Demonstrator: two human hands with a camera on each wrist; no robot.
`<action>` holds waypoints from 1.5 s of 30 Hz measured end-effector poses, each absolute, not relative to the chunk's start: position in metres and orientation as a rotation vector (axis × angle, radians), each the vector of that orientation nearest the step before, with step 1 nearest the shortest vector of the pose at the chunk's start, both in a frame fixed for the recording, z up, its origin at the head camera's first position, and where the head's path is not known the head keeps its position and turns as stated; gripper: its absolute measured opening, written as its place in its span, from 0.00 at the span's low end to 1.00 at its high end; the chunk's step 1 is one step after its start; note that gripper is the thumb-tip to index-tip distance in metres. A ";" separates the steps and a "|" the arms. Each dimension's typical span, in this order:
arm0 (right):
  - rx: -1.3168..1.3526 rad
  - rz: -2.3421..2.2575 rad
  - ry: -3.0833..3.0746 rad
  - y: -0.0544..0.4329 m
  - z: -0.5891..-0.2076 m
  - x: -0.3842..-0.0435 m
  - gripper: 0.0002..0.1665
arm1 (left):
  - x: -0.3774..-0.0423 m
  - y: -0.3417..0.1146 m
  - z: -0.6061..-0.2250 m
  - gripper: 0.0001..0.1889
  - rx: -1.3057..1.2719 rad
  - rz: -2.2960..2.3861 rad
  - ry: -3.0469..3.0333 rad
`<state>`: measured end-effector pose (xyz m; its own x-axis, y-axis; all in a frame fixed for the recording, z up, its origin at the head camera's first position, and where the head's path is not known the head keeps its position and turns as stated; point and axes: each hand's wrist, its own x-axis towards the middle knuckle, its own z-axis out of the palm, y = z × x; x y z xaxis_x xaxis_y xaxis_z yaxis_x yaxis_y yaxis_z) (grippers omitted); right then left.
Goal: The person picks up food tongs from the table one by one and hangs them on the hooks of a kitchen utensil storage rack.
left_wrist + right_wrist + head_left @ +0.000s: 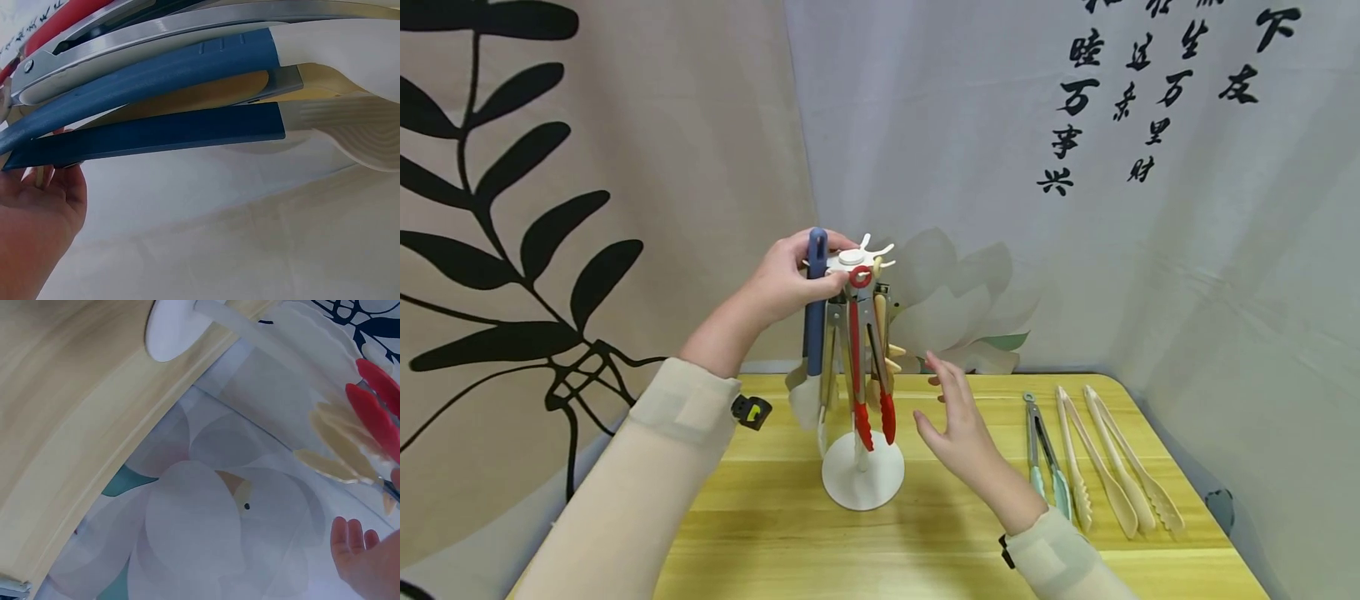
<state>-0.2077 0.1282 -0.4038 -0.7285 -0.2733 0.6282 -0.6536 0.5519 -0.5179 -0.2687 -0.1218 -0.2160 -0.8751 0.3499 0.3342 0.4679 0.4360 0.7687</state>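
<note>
A white utensil rack (852,257) with a round base stands on the table, and several kitchen tools hang from its hooks. At its top, my left hand (782,275) grips the hooked head, thumb in front and fingers behind, beside the blue-handled tools (816,333). In the left wrist view two blue handles (162,140) run past that hand, one with a pale head. Red-tipped tongs (863,429) hang at the front, near yellow-tipped tongs (337,447). To the rack's right, my right hand (962,433) is raised over the table, fingers spread and holding nothing.
On the right of the wooden table (760,500) lie mint-tipped tongs (1033,450) and two pairs of cream tongs (1101,467) side by side. A printed curtain (925,125) hangs right behind the table's back edge.
</note>
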 end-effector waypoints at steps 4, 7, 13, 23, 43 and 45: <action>0.716 1.063 -2.324 0.137 -0.408 -0.208 0.51 | -0.268 -0.121 -0.216 0.19 -0.747 -1.434 -2.552; 0.692 1.069 -2.334 0.144 -0.413 -0.207 0.51 | -0.267 -0.121 -0.217 0.20 -0.745 -1.429 -2.549; 0.643 1.053 -2.358 0.160 -0.423 -0.206 0.50 | -0.265 -0.121 -0.218 0.27 -0.786 -1.321 -2.470; 0.409 0.957 -2.547 0.194 -0.441 -0.205 0.49 | -0.250 -0.115 -0.211 0.31 -0.631 -1.155 -2.488; -0.242 0.818 -3.146 0.255 -0.469 -0.208 0.52 | -0.217 -0.089 -0.204 0.45 -0.217 -0.817 -2.581; -0.266 0.805 -3.176 0.257 -0.471 -0.208 0.52 | -0.215 -0.087 -0.205 0.42 -0.234 -0.793 -2.578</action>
<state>-0.2076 0.2569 -0.4711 -0.9764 0.1201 -0.1796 0.1912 0.8675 -0.4592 -0.2146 -0.0867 -0.2046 -0.8929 0.0336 0.4490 0.2801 0.8222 0.4956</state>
